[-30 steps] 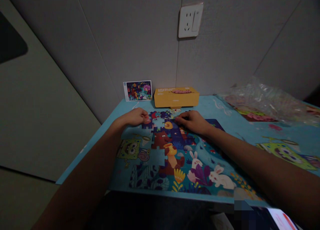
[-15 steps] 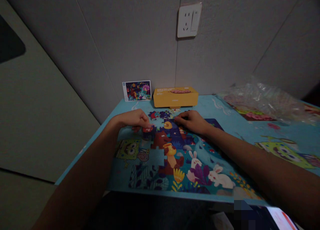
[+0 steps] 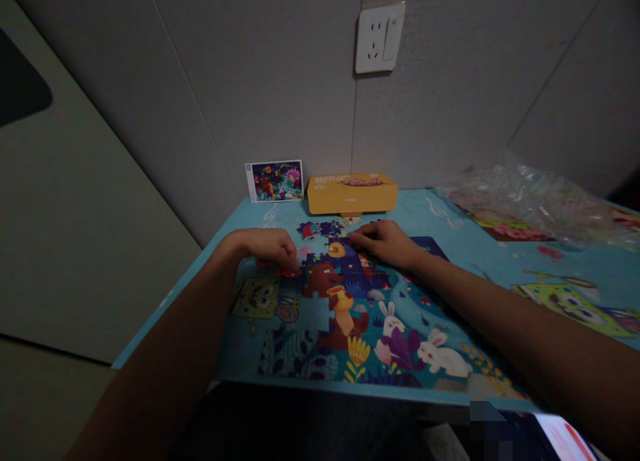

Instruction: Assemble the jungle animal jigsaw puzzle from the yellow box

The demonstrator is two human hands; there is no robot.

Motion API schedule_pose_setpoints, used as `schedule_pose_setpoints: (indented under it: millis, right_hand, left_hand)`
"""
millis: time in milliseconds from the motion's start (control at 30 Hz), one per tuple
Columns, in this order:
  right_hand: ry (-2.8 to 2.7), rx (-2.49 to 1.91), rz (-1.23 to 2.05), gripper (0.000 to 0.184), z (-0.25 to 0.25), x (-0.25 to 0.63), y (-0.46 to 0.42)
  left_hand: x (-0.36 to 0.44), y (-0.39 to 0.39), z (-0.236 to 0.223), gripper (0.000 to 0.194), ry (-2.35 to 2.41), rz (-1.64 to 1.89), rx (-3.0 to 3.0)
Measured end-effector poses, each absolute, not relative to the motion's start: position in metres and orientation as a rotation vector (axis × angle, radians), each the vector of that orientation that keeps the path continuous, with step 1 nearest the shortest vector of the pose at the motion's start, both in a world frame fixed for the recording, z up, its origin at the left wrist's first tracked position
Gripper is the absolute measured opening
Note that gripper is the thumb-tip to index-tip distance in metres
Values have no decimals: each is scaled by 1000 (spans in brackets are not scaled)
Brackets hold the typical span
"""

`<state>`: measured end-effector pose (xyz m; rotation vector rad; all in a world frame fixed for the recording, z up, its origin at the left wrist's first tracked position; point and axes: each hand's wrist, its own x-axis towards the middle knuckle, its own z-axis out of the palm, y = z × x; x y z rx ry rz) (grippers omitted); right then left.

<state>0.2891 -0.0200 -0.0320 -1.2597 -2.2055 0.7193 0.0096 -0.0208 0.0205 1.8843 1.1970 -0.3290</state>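
Note:
A partly joined jigsaw puzzle (image 3: 350, 314) lies on the table, showing a brown bear, white rabbits and flowers. At its left edge, beside the bear, my left hand (image 3: 274, 249) is closed with fingertips down on a dark puzzle piece (image 3: 292, 273) with some red on it. Most of that piece is hidden under the fingers, so whether it is joined cannot be told. My right hand (image 3: 384, 242) rests on the puzzle's upper part, its fingers curled and tips together by a dark blue area. Anything between those fingertips is hidden. Loose puzzle pieces (image 3: 320, 229) lie just beyond the hands.
A yellow box (image 3: 353, 194) and a picture card (image 3: 277, 182) stand by the wall at the back. Crumpled clear plastic (image 3: 535, 194) lies at the right. A cartoon-printed blue cover (image 3: 480, 274) spreads over the table. A wall socket (image 3: 380, 39) is above.
My left hand has lowered slightly toward me with the puzzle piece, which was more visible before beside the bear. My right hand stays in place on the puzzle.

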Motion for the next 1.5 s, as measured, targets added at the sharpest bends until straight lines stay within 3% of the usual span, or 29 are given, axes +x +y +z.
schedule_pose_setpoints:
  millis: [1500]
  right_hand:
    - [-2216, -1279, 690, 41, -31, 288, -20]
  left_hand:
    - [16, -26, 24, 36, 1335, -355, 2060]
